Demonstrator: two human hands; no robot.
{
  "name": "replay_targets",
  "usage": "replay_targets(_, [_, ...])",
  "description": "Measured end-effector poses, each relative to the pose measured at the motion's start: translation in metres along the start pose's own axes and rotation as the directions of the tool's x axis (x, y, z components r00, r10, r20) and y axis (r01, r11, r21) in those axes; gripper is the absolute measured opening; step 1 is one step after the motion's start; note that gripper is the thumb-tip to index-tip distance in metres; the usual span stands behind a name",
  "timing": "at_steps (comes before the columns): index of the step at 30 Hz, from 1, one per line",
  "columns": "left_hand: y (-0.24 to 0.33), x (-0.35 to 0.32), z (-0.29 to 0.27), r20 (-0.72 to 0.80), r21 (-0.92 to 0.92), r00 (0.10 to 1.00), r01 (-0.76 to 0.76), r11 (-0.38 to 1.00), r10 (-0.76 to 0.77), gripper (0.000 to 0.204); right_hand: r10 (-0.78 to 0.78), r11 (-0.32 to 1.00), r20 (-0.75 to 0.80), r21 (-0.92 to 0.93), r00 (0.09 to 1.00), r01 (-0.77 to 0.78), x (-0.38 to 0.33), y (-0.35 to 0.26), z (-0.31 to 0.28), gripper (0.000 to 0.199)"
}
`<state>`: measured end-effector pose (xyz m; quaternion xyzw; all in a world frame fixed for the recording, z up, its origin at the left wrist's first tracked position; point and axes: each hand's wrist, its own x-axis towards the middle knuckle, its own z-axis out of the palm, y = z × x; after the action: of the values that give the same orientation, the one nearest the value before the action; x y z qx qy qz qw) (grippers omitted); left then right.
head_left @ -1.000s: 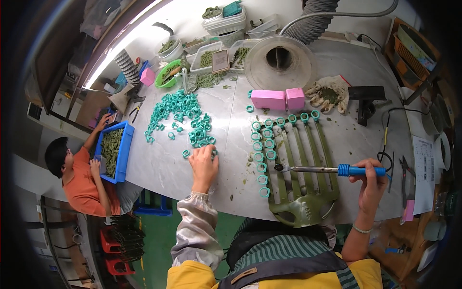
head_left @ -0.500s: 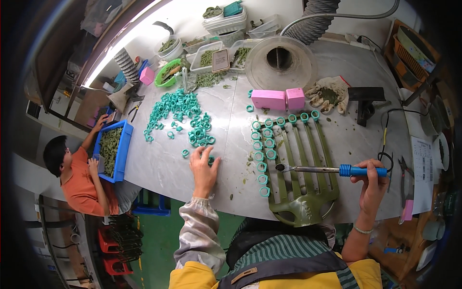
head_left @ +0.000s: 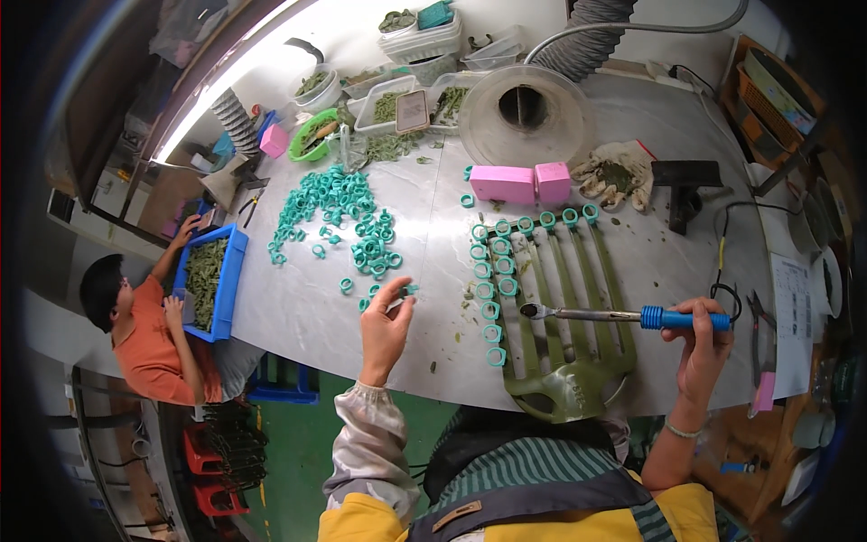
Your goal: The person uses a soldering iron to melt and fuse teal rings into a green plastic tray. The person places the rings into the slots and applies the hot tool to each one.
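Pinched between the fingertips of my left hand (head_left: 383,332) is a small teal ring (head_left: 410,290), just off the near edge of a loose pile of similar rings (head_left: 330,199). My right hand (head_left: 699,348) is closed round the blue handle of a soldering iron (head_left: 601,315), whose broad dark tip is over the left part of an olive-green rack (head_left: 571,388). That rack lies flat, with several long bars running away from a solid near end. Teal rings line its far edge, its left side and the top of its second bar.
Pink blocks (head_left: 502,185) and a soiled glove (head_left: 616,176) lie beyond the rack. A cone-shaped hood (head_left: 488,117) stands behind them, near tubs of green pieces (head_left: 384,107). Pliers (head_left: 757,334) lie at right. At left a person in orange (head_left: 161,348) works at a blue crate (head_left: 232,289).
My left hand has lifted from the table at the pile's near edge and now has a teal ring in its fingertips. My right hand and the soldering iron have shifted slightly right.
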<state>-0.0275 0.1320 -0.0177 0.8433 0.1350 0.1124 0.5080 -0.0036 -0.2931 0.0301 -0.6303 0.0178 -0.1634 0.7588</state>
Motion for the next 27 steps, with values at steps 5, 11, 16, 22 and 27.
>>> replay_targets(5, [0.066,-0.018,0.045,0.245,-0.064,0.907,-0.336,0.94,0.342,0.032,-0.004,0.999,0.019,-0.036,1.0,0.005,-0.001,-0.004,-0.003,0.023])
replay_targets(11, [0.074,-0.018,0.083,0.387,0.208,0.748,-0.641,0.739,0.539,0.035,0.036,0.999,0.053,0.013,0.998,-0.037,-0.003,0.005,0.003,0.024])
replay_targets(16, [0.07,-0.014,0.093,0.439,0.245,0.732,-0.656,0.714,0.522,0.031,0.07,0.995,0.106,0.063,0.992,-0.077,-0.003,0.017,0.009,0.021])
replay_targets(22, [0.072,-0.015,0.093,0.439,0.242,0.722,-0.668,0.703,0.535,0.032,0.012,1.0,0.097,0.014,0.995,-0.013,-0.002,-0.004,-0.002,0.022])
replay_targets(27, [0.056,0.007,0.055,0.205,0.131,0.911,-0.389,0.912,0.359,0.027,-0.012,1.0,0.093,0.003,0.996,0.011,0.0,-0.004,-0.008,0.025])
